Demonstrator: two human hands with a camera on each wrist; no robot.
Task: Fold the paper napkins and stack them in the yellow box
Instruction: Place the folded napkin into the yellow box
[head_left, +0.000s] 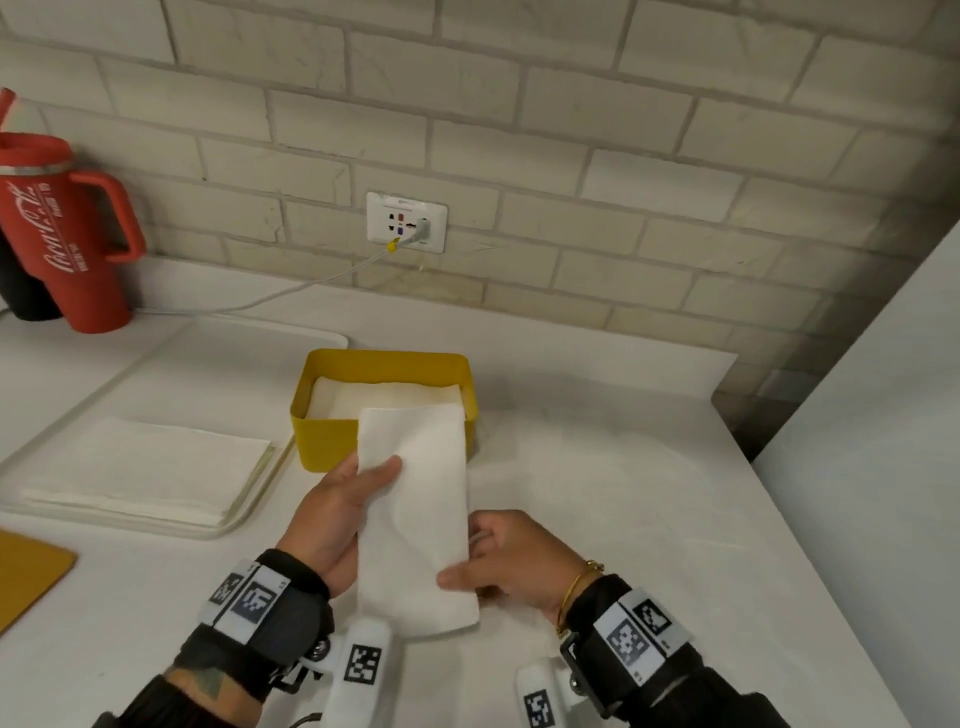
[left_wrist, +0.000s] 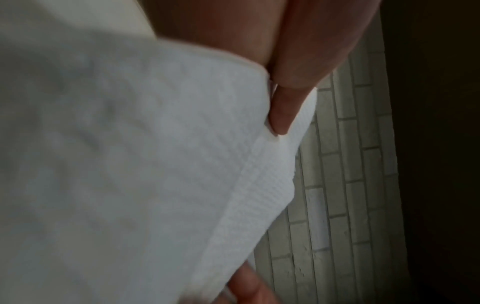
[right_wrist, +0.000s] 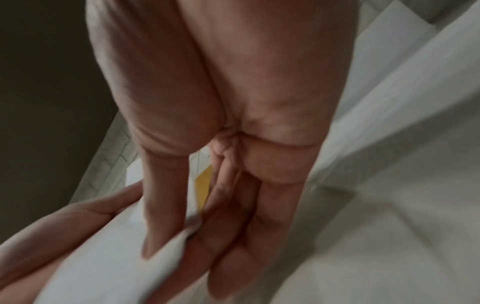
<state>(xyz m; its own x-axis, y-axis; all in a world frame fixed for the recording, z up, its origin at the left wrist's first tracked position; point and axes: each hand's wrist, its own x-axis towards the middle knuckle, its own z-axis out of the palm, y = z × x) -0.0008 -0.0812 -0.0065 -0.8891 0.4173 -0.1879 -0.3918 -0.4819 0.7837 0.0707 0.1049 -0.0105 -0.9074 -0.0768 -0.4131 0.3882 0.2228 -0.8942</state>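
A folded white paper napkin (head_left: 421, 509) hangs lengthwise between both hands, just in front of the yellow box (head_left: 322, 441). My left hand (head_left: 358, 499) pinches its left edge, thumb on top. My right hand (head_left: 483, 561) pinches the lower right edge, thumb over the paper. The box holds folded white napkins (head_left: 384, 397). In the left wrist view the napkin (left_wrist: 130, 164) fills most of the picture with my thumb (left_wrist: 285, 107) on it. In the right wrist view my thumb (right_wrist: 161, 205) presses the napkin (right_wrist: 109, 273) against my fingers (right_wrist: 233, 236).
A pile of unfolded napkins (head_left: 150, 467) lies on a white tray (head_left: 249, 512) at the left. A red tumbler (head_left: 67, 228) stands at the back left. A cable (head_left: 291, 291) runs from the wall socket (head_left: 406, 222). A yellow board (head_left: 31, 577) lies at the left edge.
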